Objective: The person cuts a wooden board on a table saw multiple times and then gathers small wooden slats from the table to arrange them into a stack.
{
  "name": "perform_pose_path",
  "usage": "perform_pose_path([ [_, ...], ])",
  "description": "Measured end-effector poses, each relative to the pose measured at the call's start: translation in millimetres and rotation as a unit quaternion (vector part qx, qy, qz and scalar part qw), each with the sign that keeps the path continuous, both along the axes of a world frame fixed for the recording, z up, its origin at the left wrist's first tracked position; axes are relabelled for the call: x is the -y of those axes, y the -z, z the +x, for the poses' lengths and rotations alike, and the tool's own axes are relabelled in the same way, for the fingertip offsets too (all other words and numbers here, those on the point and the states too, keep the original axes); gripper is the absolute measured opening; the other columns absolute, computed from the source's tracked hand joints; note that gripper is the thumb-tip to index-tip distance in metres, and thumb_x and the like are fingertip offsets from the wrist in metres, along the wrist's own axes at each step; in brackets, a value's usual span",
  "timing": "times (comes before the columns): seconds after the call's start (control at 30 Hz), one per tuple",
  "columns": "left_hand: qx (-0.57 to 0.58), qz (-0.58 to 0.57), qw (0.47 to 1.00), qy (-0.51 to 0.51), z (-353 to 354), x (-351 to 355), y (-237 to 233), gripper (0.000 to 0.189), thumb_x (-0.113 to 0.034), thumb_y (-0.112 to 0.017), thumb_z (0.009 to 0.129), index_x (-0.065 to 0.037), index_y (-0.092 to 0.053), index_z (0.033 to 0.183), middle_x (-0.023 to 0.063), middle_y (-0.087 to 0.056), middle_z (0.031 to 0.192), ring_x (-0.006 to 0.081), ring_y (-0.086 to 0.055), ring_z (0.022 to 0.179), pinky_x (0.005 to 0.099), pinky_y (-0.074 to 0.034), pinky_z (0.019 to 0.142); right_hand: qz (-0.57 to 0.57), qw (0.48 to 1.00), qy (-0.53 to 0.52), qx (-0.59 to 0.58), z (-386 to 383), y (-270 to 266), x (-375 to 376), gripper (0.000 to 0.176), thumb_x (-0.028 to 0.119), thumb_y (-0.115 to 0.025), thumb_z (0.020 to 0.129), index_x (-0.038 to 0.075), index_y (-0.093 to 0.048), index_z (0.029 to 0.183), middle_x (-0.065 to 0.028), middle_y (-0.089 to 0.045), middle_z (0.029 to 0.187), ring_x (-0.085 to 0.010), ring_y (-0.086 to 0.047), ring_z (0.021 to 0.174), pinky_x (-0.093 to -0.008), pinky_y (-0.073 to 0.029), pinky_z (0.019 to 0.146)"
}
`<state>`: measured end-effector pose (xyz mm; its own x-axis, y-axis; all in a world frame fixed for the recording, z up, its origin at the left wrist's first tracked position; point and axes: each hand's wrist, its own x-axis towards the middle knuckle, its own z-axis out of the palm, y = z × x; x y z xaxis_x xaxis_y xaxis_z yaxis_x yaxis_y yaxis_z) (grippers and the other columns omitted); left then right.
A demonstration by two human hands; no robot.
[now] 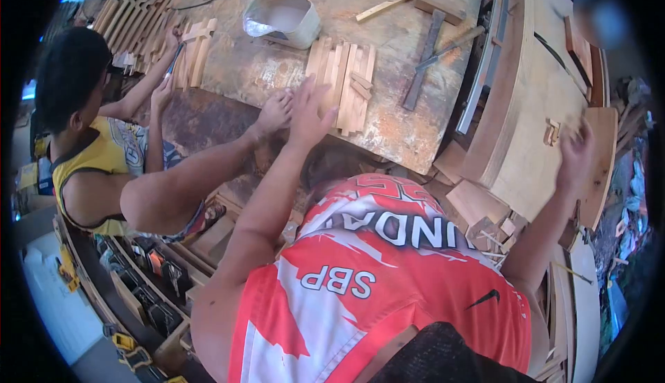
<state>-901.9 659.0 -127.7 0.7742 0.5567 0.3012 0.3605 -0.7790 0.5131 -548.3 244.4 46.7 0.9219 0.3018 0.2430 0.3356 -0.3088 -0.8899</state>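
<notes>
My left hand (310,114) lies with its fingers apart at the left edge of a row of pale wooden strips (355,109) on the worktable (415,130). Two short wood pieces (361,85) rest on top of those strips. Out to the right, my right hand (576,153) hangs over a light wooden panel (516,140), its fingers smeared by motion. Close to its left, a few small wood pieces (552,132) lie on the panel.
A co-worker (104,140) sits at left, a foot (276,111) by my left hand, working a wooden piece (199,54) with a blue-handled tool. A plastic tub (309,28), wooden mallet (438,5) and stick (383,7) are on the table. Curved slats (131,9) stand at back left.
</notes>
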Motion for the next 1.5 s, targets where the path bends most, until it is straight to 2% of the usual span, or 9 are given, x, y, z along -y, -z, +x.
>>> perform_pose_path([
  [0.27, 0.087, -0.066, 0.992, 0.066, 24, -25, 6, 0.055, -0.016, -0.075, 0.08, -0.01, -0.058, 0.131, 0.0216, -0.04, 0.149, 0.0417, -0.035, 0.14, 0.0496, -0.03, 0.115, -0.195, 0.925, -0.314, 0.091, -149, 104, -318, 0.065, 0.009, -0.077, 0.073, 0.008, -0.049, 0.131, -0.0162, -0.05, 0.127, -0.0362, -0.057, 0.116, -0.04, -0.052, 0.095],
  [0.63, 0.13, -0.126, 0.983, 0.04, -12, -29, -36, 0.045, -0.013, -0.069, 0.086, -0.003, -0.057, 0.128, 0.0204, -0.045, 0.146, 0.0355, -0.042, 0.137, 0.0458, -0.032, 0.114, -0.301, 0.906, -0.287, 0.08, -157, 100, -353, 0.049, 0.027, -0.073, 0.084, 0.008, -0.057, 0.126, -0.0171, -0.058, 0.121, -0.0317, -0.062, 0.108, -0.0406, -0.053, 0.09],
  [0.73, 0.394, -0.228, 0.885, 0.095, 25, -19, -107, 0.04, -0.025, -0.059, 0.096, -0.002, -0.055, 0.128, 0.0178, -0.051, 0.14, 0.0312, -0.054, 0.123, 0.0452, -0.039, 0.108, -0.21, 0.878, -0.421, -0.088, -192, 96, -318, 0.028, 0.019, -0.067, 0.09, 0.005, -0.065, 0.114, -0.0121, -0.065, 0.1, -0.0222, -0.067, 0.088, -0.0358, -0.054, 0.078],
  [0.83, 0.575, -0.396, 0.672, 0.249, 87, 12, -209, 0.045, -0.039, -0.051, 0.1, -0.006, -0.055, 0.13, 0.018, -0.053, 0.138, 0.0283, -0.059, 0.112, 0.0437, -0.045, 0.096, 0.021, 0.719, -0.593, -0.363, -247, 107, -301, 0.023, 0.02, -0.057, 0.1, 0.008, -0.065, 0.118, -0.0034, -0.069, 0.105, -0.0117, -0.065, 0.089, -0.0342, -0.057, 0.075],
  [1.03, 0.52, -0.522, 0.469, 0.488, 161, 109, -270, 0.05, -0.043, -0.052, 0.099, -0.01, -0.05, 0.136, 0.0185, -0.053, 0.139, 0.0284, -0.059, 0.108, 0.0425, -0.045, 0.09, 0.199, 0.64, -0.551, -0.498, -219, 83, -251, 0.027, 0.025, -0.055, 0.101, 0.005, -0.06, 0.119, -0.0079, -0.068, 0.11, -0.0202, -0.068, 0.088, -0.037, -0.057, 0.075],
  [1.13, 0.481, -0.546, 0.464, 0.505, 170, 146, -252, 0.052, -0.044, -0.053, 0.099, -0.009, -0.049, 0.137, 0.0186, -0.053, 0.139, 0.028, -0.059, 0.106, 0.0417, -0.045, 0.089, 0.197, 0.587, -0.544, -0.566, -185, 44, -203, 0.026, 0.028, -0.055, 0.101, 0.006, -0.061, 0.113, -0.0069, -0.069, 0.102, -0.0199, -0.069, 0.08, -0.0374, -0.058, 0.07],
  [1.27, 0.411, -0.439, 0.65, 0.463, 176, 158, -195, 0.053, -0.043, -0.058, 0.096, -0.005, -0.052, 0.132, 0.0177, -0.055, 0.136, 0.0266, -0.06, 0.103, 0.0398, -0.047, 0.088, 0.201, 0.892, -0.304, -0.268, -53, 18, -66, 0.021, 0.026, -0.059, 0.099, 0.006, -0.062, 0.103, -0.0084, -0.068, 0.088, -0.0162, -0.067, 0.08, -0.0329, -0.054, 0.07],
  [1.33, 0.331, -0.442, 0.732, 0.399, 166, 154, -161, 0.049, -0.036, -0.062, 0.095, -0.002, -0.051, 0.13, 0.0173, -0.057, 0.131, 0.0256, -0.062, 0.1, 0.0394, -0.049, 0.089, -0.01, 0.999, 0.049, -0.023, 39, 55, 11, 0.018, 0.022, -0.061, 0.097, 0.004, -0.064, 0.1, -0.008, -0.067, 0.082, -0.0179, -0.065, 0.082, -0.034, -0.053, 0.075],
  [1.5, 0.171, -0.38, 0.884, 0.212, 112, 153, -74, 0.038, -0.021, -0.061, 0.097, 0.0, -0.053, 0.127, 0.0159, -0.061, 0.122, 0.0215, -0.063, 0.099, 0.0354, -0.05, 0.089, -0.264, 0.937, 0.226, 0.024, 110, 137, 101, 0.042, 0.028, -0.074, 0.083, 0.008, -0.061, 0.117, -0.0192, -0.057, 0.115, -0.0348, -0.06, 0.105, -0.0437, -0.054, 0.085],
])
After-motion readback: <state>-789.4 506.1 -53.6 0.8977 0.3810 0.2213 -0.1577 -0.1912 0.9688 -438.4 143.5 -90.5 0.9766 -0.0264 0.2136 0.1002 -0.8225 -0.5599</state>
